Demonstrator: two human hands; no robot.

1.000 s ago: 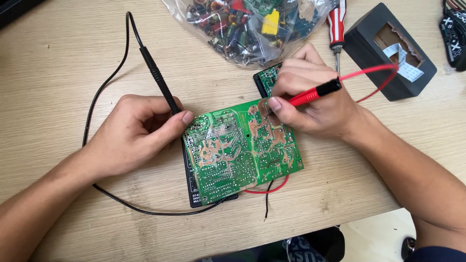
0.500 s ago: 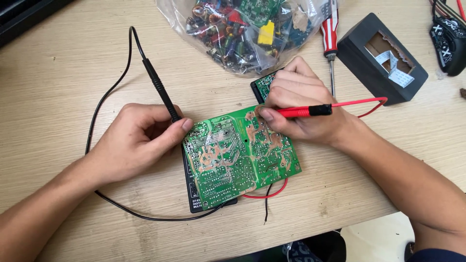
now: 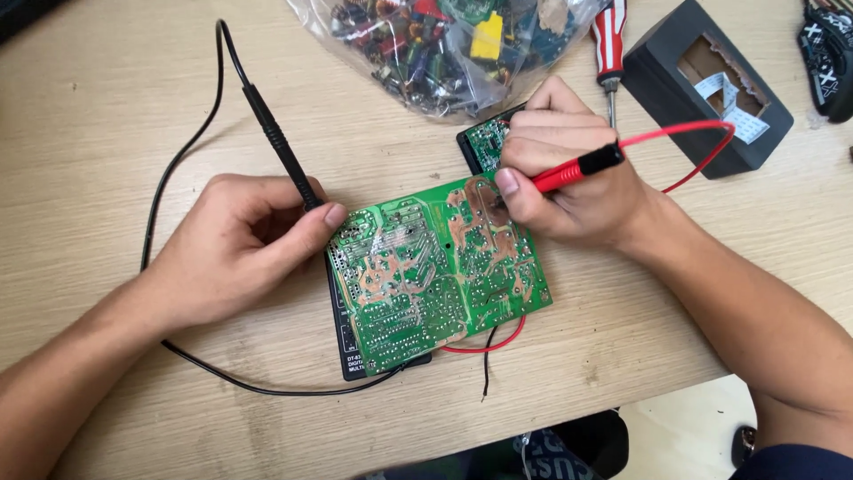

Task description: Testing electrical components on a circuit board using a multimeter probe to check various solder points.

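The green rectangular circuit board (image 3: 440,271), solder side up, lies near the middle of the pale wooden desk (image 3: 98,133), resting partly on a flat black device (image 3: 348,342) whose edge shows beneath its left and lower side. The left hand (image 3: 235,244) is closed around the black probe (image 3: 280,147), pinching it between thumb and fingers with the tip at the board's left edge; its black lead (image 3: 178,160) loops away across the desk. The right hand (image 3: 564,173) is clamped pen-fashion on the red probe (image 3: 577,169), the tip down on the upper right of the board though hidden by the fingers, and the red lead (image 3: 693,147) arcs off to the right. By the look of it this is the probing step, two points on the board being tested at once; a further reading would call for steady tips set on small pads without slipping onto neighbouring ones. Behind the board lie a clear plastic bag of mixed electronic parts (image 3: 444,44), a red-and-white-handled screwdriver (image 3: 609,44), a small green board (image 3: 487,142) and a dark grey open box (image 3: 702,84). Little of the room shows beyond the desk's front edge.
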